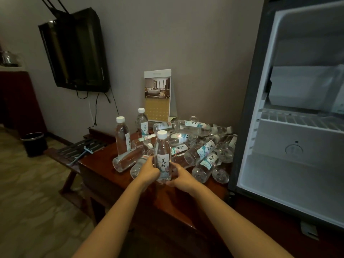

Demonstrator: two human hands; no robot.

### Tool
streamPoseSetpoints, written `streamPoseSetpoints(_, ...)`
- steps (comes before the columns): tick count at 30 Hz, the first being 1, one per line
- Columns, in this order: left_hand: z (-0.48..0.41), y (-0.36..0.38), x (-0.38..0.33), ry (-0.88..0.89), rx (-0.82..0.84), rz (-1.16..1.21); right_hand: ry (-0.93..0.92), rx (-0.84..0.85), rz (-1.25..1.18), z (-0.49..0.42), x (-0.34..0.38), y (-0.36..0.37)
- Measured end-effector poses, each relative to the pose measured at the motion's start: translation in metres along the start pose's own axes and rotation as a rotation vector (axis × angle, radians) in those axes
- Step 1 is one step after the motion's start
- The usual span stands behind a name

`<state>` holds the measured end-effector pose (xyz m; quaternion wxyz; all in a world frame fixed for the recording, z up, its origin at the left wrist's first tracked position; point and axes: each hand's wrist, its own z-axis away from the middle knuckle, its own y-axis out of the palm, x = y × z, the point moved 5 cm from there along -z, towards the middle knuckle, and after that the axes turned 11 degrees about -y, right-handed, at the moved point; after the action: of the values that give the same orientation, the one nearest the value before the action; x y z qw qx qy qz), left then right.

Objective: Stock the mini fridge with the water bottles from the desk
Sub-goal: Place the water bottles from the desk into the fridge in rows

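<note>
We clasp a water bottle (163, 157), left hand (150, 170) and right hand (180, 176) (pickup step); next, lift into the open mini fridge (279, 175).

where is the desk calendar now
In the head view the desk calendar stands at the back of the desk against the wall, behind the bottle pile, left of the open fridge.

1 wide-angle camera sits at the person's head, looking forward and down along the 2 forearms, near enough that the left hand (149, 169) and right hand (179, 175) gripping a bottle (163, 155) fall mid-frame. It faces the wall (186, 43) across the desk (104, 175), with the open fridge (279, 174) cropped at right.
</note>
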<state>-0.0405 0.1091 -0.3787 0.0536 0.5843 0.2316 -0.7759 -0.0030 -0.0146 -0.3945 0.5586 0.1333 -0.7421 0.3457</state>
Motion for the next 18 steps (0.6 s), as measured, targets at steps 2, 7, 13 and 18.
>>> streamPoseSetpoints(2, 0.001, 0.002, 0.002, 0.01, 0.017, -0.009, -0.015, -0.035, -0.033, 0.003, -0.003, -0.001)
streamPoseSetpoints(7, 0.015, 0.021, 0.006, -0.007, 0.147, 0.029, -0.045, -0.06, -0.05, 0.021, -0.008, -0.01)
streamPoseSetpoints(13, 0.04, 0.048, -0.001, -0.027, 0.357, 0.052, -0.081, -0.058, 0.12, 0.054, -0.005, -0.031)
streamPoseSetpoints(18, 0.063, 0.068, -0.012, 0.008, 0.487, 0.042, -0.137, -0.078, 0.264, 0.081, -0.001, -0.049)
